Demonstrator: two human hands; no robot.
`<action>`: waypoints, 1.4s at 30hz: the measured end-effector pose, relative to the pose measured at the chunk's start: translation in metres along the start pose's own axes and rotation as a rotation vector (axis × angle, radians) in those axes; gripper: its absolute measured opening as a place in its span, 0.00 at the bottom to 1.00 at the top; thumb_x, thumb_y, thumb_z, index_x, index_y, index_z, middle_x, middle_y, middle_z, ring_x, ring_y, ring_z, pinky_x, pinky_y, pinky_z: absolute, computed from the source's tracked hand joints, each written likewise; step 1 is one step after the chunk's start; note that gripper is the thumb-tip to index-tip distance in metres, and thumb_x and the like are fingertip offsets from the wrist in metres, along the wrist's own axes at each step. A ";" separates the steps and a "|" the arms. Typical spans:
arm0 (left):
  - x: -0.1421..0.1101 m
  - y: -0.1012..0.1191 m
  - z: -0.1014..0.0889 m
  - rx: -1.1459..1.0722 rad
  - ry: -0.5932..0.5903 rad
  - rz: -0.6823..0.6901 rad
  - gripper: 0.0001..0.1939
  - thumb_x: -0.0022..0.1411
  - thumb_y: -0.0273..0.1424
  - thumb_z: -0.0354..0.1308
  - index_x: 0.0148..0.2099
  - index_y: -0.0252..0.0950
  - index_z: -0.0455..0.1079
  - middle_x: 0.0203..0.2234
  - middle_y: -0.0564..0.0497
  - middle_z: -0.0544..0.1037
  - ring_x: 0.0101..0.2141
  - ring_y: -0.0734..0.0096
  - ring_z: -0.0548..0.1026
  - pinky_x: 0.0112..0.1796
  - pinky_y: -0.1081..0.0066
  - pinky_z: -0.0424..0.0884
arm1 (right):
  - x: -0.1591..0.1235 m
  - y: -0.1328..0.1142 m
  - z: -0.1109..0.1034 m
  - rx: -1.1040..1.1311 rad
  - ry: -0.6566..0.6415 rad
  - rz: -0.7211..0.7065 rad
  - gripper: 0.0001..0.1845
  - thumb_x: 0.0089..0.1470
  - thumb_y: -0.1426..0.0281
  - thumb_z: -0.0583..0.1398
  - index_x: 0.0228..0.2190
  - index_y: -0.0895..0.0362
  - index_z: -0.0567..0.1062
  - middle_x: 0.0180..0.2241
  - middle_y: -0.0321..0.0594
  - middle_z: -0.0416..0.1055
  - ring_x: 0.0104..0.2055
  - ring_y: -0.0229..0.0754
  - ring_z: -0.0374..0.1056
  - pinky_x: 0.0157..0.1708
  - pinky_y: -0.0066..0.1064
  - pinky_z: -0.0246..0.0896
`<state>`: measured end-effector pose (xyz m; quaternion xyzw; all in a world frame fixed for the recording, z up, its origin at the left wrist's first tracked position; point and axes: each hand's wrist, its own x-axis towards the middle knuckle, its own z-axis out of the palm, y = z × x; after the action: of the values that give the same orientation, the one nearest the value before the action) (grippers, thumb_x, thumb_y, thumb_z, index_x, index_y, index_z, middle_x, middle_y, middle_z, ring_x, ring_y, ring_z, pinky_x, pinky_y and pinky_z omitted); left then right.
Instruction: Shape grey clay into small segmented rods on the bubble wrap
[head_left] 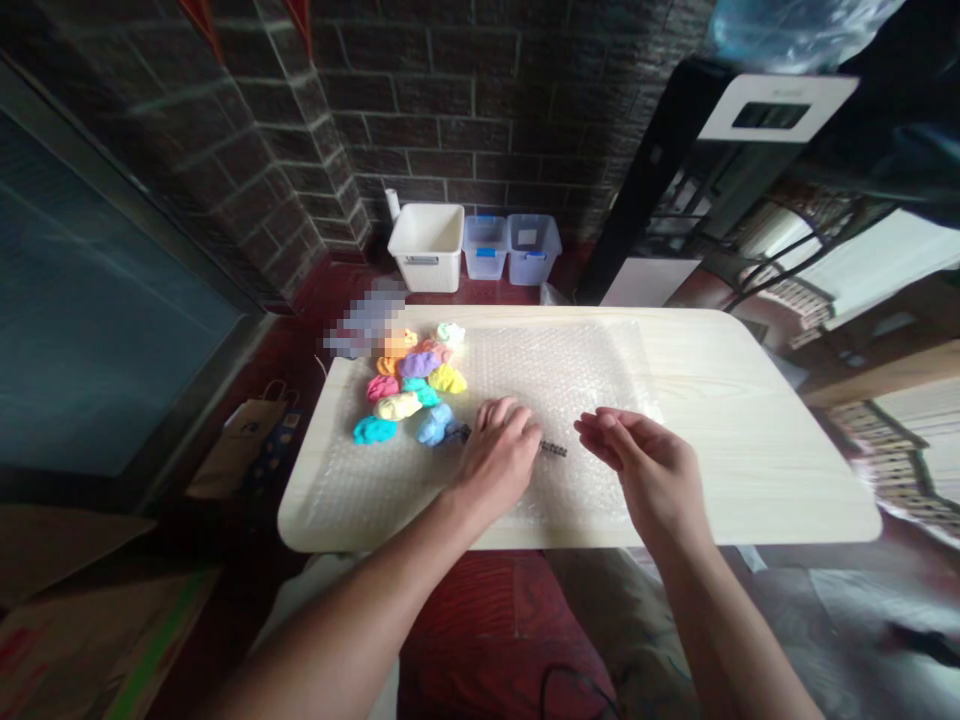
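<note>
My left hand (501, 448) is over the middle of the bubble wrap, fingers curled down around a dark, knobbly strip like a chain or braid (553, 449). One end of this strip shows right of the hand, and more dark material appears to its left, beside a light blue bundle (436, 426). Raised a little to the right, my right hand (651, 462) has thumb and fingers pressed together; anything between them is too small to make out. Several soft, colourful bundles, including a purple one (419, 364) and a teal one (374, 430), lie grouped left of my hands.
Bubble wrap (585, 365) covers much of the pale wooden table (757, 430). Behind the table, a white bin (426, 250) and two clear tubs (533, 250) stand by the brick wall. A water dispenser (652, 190) rises at the back right. Paper bags (238, 445) are on the floor at left.
</note>
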<state>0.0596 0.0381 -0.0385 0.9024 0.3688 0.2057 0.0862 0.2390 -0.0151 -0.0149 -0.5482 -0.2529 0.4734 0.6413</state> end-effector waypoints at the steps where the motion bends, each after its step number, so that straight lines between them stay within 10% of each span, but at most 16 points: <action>1: 0.000 -0.001 0.001 -0.007 0.004 0.014 0.07 0.69 0.24 0.59 0.43 0.33 0.79 0.46 0.41 0.80 0.57 0.47 0.70 0.57 0.49 0.67 | -0.001 -0.001 -0.001 -0.016 -0.009 -0.001 0.15 0.49 0.61 0.76 0.33 0.58 0.83 0.32 0.44 0.84 0.35 0.45 0.82 0.42 0.38 0.80; 7: -0.003 -0.009 -0.004 -0.215 0.004 0.008 0.05 0.66 0.21 0.63 0.39 0.36 0.77 0.34 0.48 0.81 0.43 0.59 0.77 0.48 0.59 0.73 | -0.003 -0.011 -0.005 -0.117 -0.034 -0.050 0.16 0.45 0.62 0.78 0.28 0.58 0.81 0.26 0.41 0.81 0.28 0.42 0.79 0.28 0.29 0.75; 26: -0.019 -0.020 -0.043 -0.650 0.227 -0.117 0.06 0.66 0.22 0.65 0.43 0.36 0.81 0.36 0.47 0.85 0.37 0.67 0.82 0.40 0.69 0.76 | 0.000 0.000 0.004 -0.055 0.008 0.009 0.14 0.45 0.65 0.78 0.33 0.57 0.87 0.33 0.42 0.83 0.33 0.40 0.76 0.37 0.33 0.74; 33: -0.023 -0.024 -0.055 -1.115 0.107 -0.385 0.07 0.61 0.27 0.69 0.42 0.33 0.81 0.34 0.46 0.85 0.35 0.67 0.82 0.37 0.71 0.77 | -0.013 -0.005 0.021 -0.144 -0.171 -0.113 0.11 0.52 0.63 0.74 0.27 0.55 0.81 0.20 0.34 0.72 0.22 0.36 0.63 0.23 0.29 0.60; 42: -0.026 -0.019 -0.056 -1.128 0.041 -0.275 0.06 0.61 0.25 0.68 0.42 0.33 0.82 0.39 0.45 0.85 0.38 0.67 0.82 0.41 0.70 0.78 | -0.024 -0.010 0.032 -0.354 -0.270 -0.246 0.06 0.50 0.66 0.75 0.34 0.48 0.89 0.29 0.40 0.79 0.32 0.45 0.72 0.31 0.38 0.66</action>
<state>0.0069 0.0335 -0.0022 0.6564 0.3176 0.3748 0.5725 0.2046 -0.0212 0.0076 -0.5489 -0.4802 0.4090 0.5485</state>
